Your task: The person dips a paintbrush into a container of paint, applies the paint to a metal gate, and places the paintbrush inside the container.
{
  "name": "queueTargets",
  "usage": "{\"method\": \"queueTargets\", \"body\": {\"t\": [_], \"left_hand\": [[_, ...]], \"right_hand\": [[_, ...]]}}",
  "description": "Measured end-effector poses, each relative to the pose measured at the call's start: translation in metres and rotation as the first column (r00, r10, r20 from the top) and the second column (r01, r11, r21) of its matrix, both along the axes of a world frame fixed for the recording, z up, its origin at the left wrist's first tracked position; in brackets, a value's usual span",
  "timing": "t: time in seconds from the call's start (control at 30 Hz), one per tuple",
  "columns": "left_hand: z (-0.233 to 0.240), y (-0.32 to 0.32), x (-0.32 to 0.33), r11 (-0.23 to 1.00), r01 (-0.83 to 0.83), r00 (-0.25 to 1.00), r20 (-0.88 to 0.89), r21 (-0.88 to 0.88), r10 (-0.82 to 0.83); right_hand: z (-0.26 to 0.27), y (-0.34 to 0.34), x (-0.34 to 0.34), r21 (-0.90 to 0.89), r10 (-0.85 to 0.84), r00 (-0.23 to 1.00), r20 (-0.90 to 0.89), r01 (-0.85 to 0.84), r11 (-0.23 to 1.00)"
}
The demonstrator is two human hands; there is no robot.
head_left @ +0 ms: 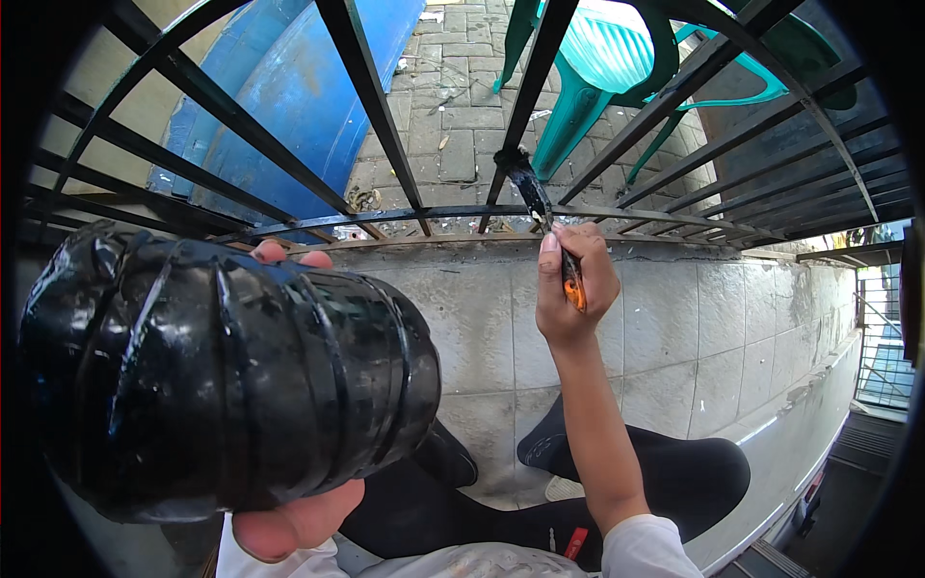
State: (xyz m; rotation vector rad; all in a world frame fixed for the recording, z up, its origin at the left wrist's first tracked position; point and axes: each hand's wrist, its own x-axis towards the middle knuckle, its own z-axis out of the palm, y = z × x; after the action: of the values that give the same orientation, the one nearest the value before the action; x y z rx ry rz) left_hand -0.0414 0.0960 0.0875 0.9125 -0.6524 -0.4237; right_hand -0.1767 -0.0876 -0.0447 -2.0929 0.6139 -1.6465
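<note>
My left hand grips a ribbed plastic bottle from beneath, thumb on the near side and fingertips showing behind. The bottle looks black with paint and fills the left of the view; its contents cannot be told apart from its wall. My right hand holds a paintbrush by its handle, which has an orange end. Black paint coats the brush head, and its bristles touch a vertical bar of a black metal railing, a little above the lower rail.
Beyond the railing are a blue plastic drum, a green plastic chair and grey paving blocks. Pale floor tiles lie on my side, around my bent legs. At the right, a low ledge borders the tiles.
</note>
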Motion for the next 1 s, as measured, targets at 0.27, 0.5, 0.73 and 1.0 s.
{"method": "queueTargets", "body": {"t": [0.27, 0.5, 0.73, 1.0], "left_hand": [[-0.013, -0.01, 0.006, 0.985, -0.17, 0.985, -0.042, -0.004, 0.17], [-0.016, 0.006, 0.025, 0.985, 0.147, 0.988, 0.069, -0.09, -0.142], [-0.014, -0.004, 0.004, 0.989, -0.144, 0.989, 0.034, 0.009, 0.144], [0.001, -0.005, -0.001, 0.977, -0.195, 0.981, 0.016, 0.082, 0.194]], "right_hand": [[0.0, 0.0, -0.002, 0.027, -0.008, 1.0, 0.016, 0.007, 1.0], [-0.006, -0.002, -0.005, 0.047, 0.041, 0.999, 0.013, -0.042, 0.998], [0.042, -0.007, 0.001, -0.226, 0.056, 0.991, 0.118, -0.028, 0.974], [0.044, -0.003, 0.01, -0.21, 0.028, 0.999, 0.04, -0.019, 0.977]]}}
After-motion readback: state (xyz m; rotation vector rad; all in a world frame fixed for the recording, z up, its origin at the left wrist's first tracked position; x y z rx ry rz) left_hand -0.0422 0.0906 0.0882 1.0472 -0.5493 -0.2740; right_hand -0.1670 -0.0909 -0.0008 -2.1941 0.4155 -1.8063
